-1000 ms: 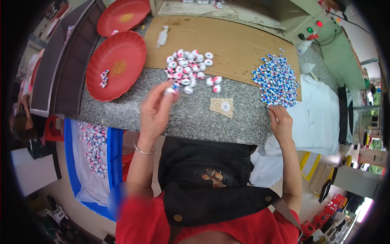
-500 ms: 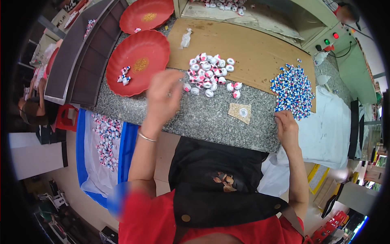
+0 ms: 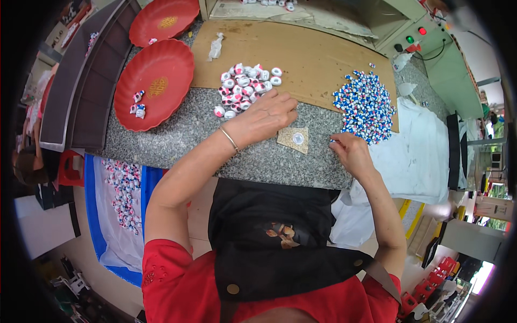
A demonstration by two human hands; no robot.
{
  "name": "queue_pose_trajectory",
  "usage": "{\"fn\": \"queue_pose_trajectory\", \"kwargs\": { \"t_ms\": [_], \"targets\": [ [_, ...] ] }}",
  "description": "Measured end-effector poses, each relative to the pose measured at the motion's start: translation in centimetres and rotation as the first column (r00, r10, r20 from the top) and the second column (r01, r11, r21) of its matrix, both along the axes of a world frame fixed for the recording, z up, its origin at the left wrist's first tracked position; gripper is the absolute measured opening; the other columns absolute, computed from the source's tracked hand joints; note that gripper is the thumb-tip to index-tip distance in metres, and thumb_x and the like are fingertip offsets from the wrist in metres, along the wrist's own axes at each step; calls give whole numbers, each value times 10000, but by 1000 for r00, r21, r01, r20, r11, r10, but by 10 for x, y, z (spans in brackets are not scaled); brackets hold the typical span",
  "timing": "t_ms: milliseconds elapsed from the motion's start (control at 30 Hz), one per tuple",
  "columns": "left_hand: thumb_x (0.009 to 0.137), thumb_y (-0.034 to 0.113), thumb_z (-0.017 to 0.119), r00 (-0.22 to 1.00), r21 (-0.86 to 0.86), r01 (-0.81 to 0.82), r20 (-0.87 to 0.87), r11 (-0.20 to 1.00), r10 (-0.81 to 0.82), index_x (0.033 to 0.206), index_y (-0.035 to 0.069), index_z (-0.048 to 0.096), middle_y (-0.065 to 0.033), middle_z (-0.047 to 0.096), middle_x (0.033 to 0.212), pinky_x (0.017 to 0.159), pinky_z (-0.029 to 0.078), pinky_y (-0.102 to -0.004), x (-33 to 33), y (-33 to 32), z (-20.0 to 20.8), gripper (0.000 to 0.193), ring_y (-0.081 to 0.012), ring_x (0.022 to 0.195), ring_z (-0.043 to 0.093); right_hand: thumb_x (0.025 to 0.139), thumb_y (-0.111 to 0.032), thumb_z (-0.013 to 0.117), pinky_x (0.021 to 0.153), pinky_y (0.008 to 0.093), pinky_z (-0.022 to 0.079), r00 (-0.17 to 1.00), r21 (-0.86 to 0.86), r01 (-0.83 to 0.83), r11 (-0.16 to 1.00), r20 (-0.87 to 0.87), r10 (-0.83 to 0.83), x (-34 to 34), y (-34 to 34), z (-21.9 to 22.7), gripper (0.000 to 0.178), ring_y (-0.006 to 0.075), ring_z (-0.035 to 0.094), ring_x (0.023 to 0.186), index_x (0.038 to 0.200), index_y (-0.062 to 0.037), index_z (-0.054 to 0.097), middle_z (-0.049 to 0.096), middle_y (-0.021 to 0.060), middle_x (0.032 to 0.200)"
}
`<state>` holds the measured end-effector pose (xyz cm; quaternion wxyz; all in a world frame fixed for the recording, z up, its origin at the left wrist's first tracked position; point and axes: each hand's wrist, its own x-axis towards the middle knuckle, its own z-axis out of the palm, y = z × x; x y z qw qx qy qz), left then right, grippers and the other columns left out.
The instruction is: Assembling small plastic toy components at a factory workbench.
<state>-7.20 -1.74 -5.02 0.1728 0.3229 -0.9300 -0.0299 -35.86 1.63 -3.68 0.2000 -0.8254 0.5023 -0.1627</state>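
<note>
My left hand reaches over the right end of a pile of white, pink and black rounded figurine pieces. Its fingers are curled down, and what lies under them is hidden. My right hand pinches a small blue-and-white piece at its fingertips, just left of a heap of small blue, white and red pieces. Between the hands, a tan speckled pad with a small round pale disc on it lies on the granite worktop.
Two scalloped red trays stand at left, the nearer holding a few figurines. Below them is a blue bin of figurines. Brown cardboard covers the back. A grey-green cabinet with lit buttons stands behind.
My left hand has swung right, from beside the red tray to the pile's right end. My right hand has drawn slightly left from the blue heap. The whole view has shifted.
</note>
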Motion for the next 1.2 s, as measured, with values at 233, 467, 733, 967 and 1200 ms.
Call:
{"fn": "queue_pose_trajectory", "kwargs": {
  "t_ms": [233,467,733,967,1200],
  "targets": [
    [916,-5,561,402,557,51,-771,829,494,1194,10,597,-101,608,1111,776,498,-315,22,58,-1,281,-189,945,606,815,-38,698,663,398,527,991,-78,-56,995,-129,45,6,5,5,116,335,664,745,924,1,690,678,167,848],
    [942,9,581,-91,540,611,-678,578,730,1267,-1,569,-150,619,1231,923,532,-313,32,123,-24,325,-202,1088,632,817,-34,695,629,377,528,980,-112,-190,975,35,195,61,7,19,141,316,662,733,956,-22,675,662,133,853],
    [900,-57,618,-21,602,583,-660,545,751,1253,-16,557,-108,632,1187,922,520,-287,24,124,-14,360,-158,1049,637,831,-64,674,577,410,512,905,-145,-407,902,-201,376,78,-2,13,76,309,634,674,898,-39,650,575,104,766],
    [872,-90,637,75,679,512,-645,525,761,1238,-1,545,-85,627,1143,925,519,-284,1,121,-25,387,-162,1060,634,832,-67,677,584,412,515,922,-130,-366,921,-184,340,75,-3,12,79,319,635,679,902,-39,653,586,105,780],
    [807,-51,706,251,649,26,-741,760,623,1126,8,623,-105,634,1099,806,574,-287,-17,109,-22,334,-179,943,672,868,-59,680,629,313,534,965,15,-106,994,244,99,73,11,19,141,199,665,707,1007,-30,678,659,88,831]
  ]
}}
